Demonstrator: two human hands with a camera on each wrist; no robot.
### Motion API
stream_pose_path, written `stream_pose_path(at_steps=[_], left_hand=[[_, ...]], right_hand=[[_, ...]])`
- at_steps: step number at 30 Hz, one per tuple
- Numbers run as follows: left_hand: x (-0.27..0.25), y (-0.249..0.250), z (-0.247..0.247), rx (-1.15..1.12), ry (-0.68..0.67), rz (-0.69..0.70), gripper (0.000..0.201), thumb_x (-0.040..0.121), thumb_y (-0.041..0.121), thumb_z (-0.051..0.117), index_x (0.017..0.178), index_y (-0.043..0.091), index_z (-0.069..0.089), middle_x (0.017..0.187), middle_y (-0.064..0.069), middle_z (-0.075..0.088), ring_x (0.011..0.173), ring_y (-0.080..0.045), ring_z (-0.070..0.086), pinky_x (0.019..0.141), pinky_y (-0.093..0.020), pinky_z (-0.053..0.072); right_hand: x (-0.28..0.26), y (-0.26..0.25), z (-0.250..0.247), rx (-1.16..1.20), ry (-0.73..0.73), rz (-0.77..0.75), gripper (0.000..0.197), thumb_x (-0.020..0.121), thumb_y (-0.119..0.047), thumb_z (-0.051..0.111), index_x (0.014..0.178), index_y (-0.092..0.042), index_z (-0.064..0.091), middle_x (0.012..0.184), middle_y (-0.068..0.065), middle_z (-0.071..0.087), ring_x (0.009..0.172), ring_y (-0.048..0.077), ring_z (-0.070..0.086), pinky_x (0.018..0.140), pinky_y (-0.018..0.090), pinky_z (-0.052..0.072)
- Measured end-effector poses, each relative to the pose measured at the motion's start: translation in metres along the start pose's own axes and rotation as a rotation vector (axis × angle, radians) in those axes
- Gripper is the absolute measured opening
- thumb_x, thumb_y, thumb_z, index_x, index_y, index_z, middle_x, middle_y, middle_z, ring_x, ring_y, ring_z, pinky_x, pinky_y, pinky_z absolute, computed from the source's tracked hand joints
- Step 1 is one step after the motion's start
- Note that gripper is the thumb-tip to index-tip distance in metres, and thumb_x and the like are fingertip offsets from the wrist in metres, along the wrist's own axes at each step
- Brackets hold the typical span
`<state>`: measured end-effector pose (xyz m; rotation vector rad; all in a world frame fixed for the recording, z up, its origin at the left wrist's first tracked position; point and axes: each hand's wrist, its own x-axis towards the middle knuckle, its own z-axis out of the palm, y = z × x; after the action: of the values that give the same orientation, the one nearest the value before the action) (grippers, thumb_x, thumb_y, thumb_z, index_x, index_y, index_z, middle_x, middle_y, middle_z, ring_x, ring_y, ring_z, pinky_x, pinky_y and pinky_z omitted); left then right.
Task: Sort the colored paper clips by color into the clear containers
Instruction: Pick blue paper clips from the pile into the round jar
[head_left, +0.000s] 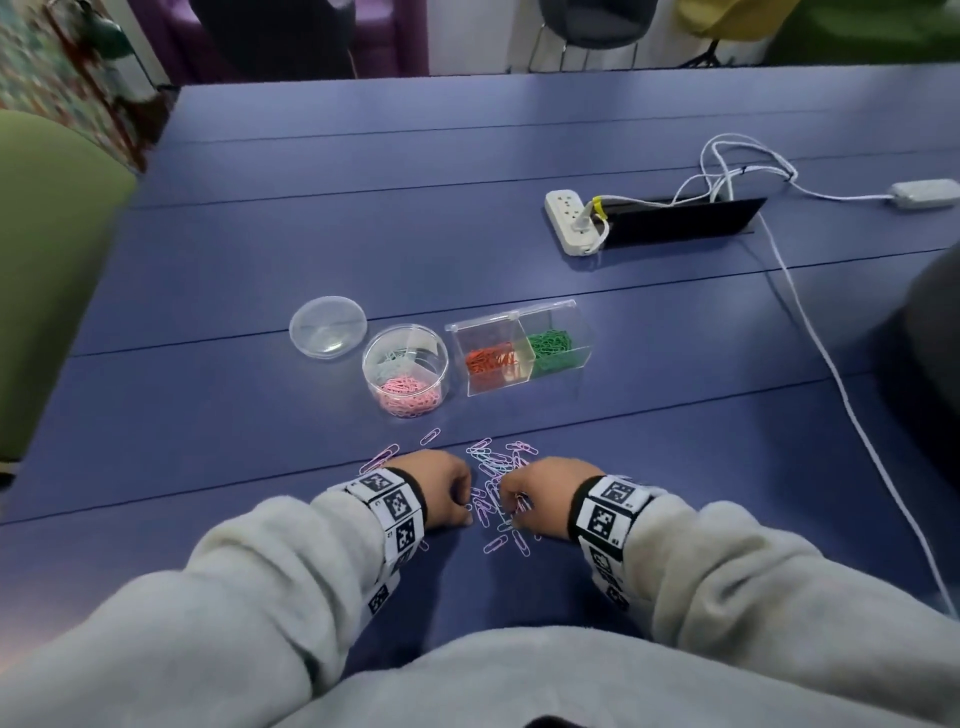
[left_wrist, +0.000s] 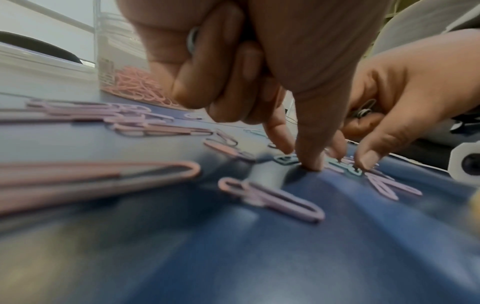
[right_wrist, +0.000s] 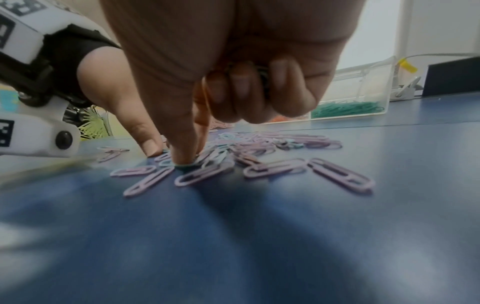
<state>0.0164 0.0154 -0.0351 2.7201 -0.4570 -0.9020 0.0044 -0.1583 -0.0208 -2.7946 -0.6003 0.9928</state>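
Observation:
A loose pile of lilac and light-blue paper clips (head_left: 493, 475) lies on the blue table between my hands. My left hand (head_left: 464, 512) keeps its outer fingers curled round a few clips, while thumb and forefinger press on a light-blue clip (left_wrist: 285, 160). My right hand (head_left: 506, 501) also curls its outer fingers round clips and pinches at a clip (right_wrist: 185, 166) in the pile. Behind stand a round clear container (head_left: 405, 366) with pink and light-blue clips and a rectangular clear box (head_left: 558, 317) with orange and green clips.
A round clear lid (head_left: 327, 326) lies left of the round container. A white power strip (head_left: 571, 221), a black cable slot (head_left: 685, 221) and white cables (head_left: 810, 332) occupy the right side. A green chair (head_left: 47, 249) stands at the left edge.

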Motion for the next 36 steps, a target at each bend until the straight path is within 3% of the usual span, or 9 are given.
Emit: stream_pose_path(at_steps=[6,11,14,18,20,26,28,31,36], left_hand=[[0.005,-0.005,0.001,0.008,-0.017,0.074,0.007,0.079,0.031,0.067,0.079,0.027,0.062,0.08,0.012,0.06,0.077,-0.009,0.055,0.07,-0.02,0.041],[0.006,-0.015,0.004,-0.011,0.009,0.084,0.016,0.083,0.028,0.058,0.07,0.024,0.05,0.071,0.01,0.054,0.075,-0.014,0.053,0.073,-0.024,0.044],[0.009,-0.024,0.001,-0.138,0.041,0.026,0.023,0.088,0.027,0.048,0.067,0.024,0.039,0.072,0.006,0.049,0.077,-0.019,0.049,0.076,-0.03,0.043],[0.008,-0.029,-0.009,-0.356,0.144,-0.018,0.027,0.09,0.015,0.045,0.065,0.019,0.034,0.063,0.003,0.042,0.067,-0.019,0.042,0.066,-0.027,0.036],[0.006,-0.031,-0.012,-0.431,0.169,-0.024,0.029,0.086,0.009,0.047,0.062,0.019,0.033,0.057,0.003,0.039,0.058,-0.017,0.037,0.061,-0.028,0.036],[0.005,-0.04,-0.016,-0.57,0.177,-0.028,0.026,0.082,0.0,0.041,0.065,0.018,0.035,0.058,-0.001,0.037,0.053,-0.016,0.034,0.053,-0.027,0.032],[0.006,-0.04,-0.016,-0.585,0.169,-0.027,0.024,0.084,0.002,0.043,0.068,0.019,0.039,0.057,-0.001,0.042,0.051,-0.016,0.036,0.049,-0.024,0.033],[0.008,-0.036,-0.014,-0.608,0.11,0.018,0.022,0.086,0.006,0.058,0.071,0.019,0.047,0.056,0.003,0.047,0.049,-0.014,0.04,0.049,-0.023,0.036],[0.005,-0.022,-0.015,-0.257,0.015,0.121,0.019,0.081,0.026,0.069,0.071,0.032,0.054,0.065,0.011,0.051,0.058,-0.005,0.048,0.064,-0.021,0.044]], right_hand=[[-0.002,-0.003,0.01,-0.03,0.052,0.06,0.017,0.084,-0.021,0.051,0.097,-0.029,0.058,0.104,-0.005,0.063,0.097,0.021,0.058,0.075,0.029,0.046],[-0.006,-0.004,0.012,0.029,0.077,0.109,0.014,0.085,-0.027,0.055,0.097,-0.026,0.061,0.102,-0.004,0.063,0.093,0.019,0.058,0.072,0.028,0.045],[-0.005,-0.005,0.012,0.05,0.055,0.112,0.008,0.085,-0.029,0.057,0.091,-0.024,0.06,0.1,-0.003,0.064,0.09,0.019,0.058,0.074,0.029,0.047],[0.0,-0.007,0.008,0.045,-0.01,0.09,0.005,0.085,-0.02,0.054,0.083,-0.023,0.058,0.097,0.002,0.067,0.088,0.022,0.061,0.078,0.031,0.052],[-0.001,-0.006,0.008,0.069,-0.009,0.094,0.004,0.083,-0.019,0.054,0.081,-0.021,0.056,0.089,0.002,0.064,0.082,0.021,0.059,0.074,0.03,0.051],[-0.005,0.015,0.001,0.402,0.153,0.232,0.02,0.089,-0.022,0.045,0.07,-0.021,0.041,0.081,0.002,0.054,0.072,0.019,0.049,0.071,0.032,0.047],[-0.004,0.023,-0.003,0.554,0.23,0.296,0.019,0.089,-0.017,0.042,0.07,-0.019,0.042,0.075,0.003,0.056,0.065,0.018,0.048,0.062,0.028,0.043],[-0.005,0.03,-0.006,0.879,0.289,0.34,0.02,0.085,-0.004,0.036,0.068,-0.015,0.041,0.063,0.007,0.054,0.045,0.015,0.039,0.045,0.022,0.033],[-0.006,0.034,-0.01,1.177,0.32,0.33,0.026,0.087,0.003,0.029,0.071,-0.015,0.038,0.051,0.005,0.045,0.033,0.012,0.028,0.034,0.013,0.021]])
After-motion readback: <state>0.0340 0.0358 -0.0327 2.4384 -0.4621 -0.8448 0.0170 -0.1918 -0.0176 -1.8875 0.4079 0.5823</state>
